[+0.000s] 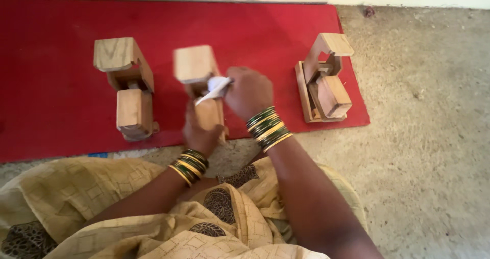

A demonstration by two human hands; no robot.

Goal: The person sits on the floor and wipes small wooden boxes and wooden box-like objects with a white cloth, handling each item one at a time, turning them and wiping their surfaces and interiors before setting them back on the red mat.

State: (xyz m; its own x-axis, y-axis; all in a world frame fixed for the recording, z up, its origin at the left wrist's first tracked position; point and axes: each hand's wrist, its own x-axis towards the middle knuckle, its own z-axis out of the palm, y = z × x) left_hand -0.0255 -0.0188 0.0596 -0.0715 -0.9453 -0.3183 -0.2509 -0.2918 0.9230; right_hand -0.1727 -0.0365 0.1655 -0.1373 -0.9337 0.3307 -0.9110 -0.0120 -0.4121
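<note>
- White cloth (pixel 214 88), a small crumpled wad, is pinched in the fingers (pixel 236 83) of the right hand (pixel 249 92), which are closed tight on it and press it against the upper part of the middle wooden piece (pixel 200 80), where the top block meets the stem.
- The left hand (pixel 200 131) wraps the lower end of that same piece, fingers curled shut around it; that grip looks like a brace, keeping the wood steady while the cloth bears on it.
- The middle wooden piece stands on the near edge of the red mat (pixel 51 85), blurred at its top, so it may be in motion.
- Green and gold bangles (pixel 268 128) ride the right wrist, a matching stack (pixel 190 165) on the left.
- Outward: a second wooden piece (pixel 125 88) stands well to the left on the mat, untouched.
- A third wooden piece (pixel 324 80) rests by the mat's right edge, lying differently, with its flat board tilted up.
- The mat likely keeps the wood off the rough concrete floor (pixel 423 136).
- A beige patterned garment (pixel 153 223) fills the foreground.
</note>
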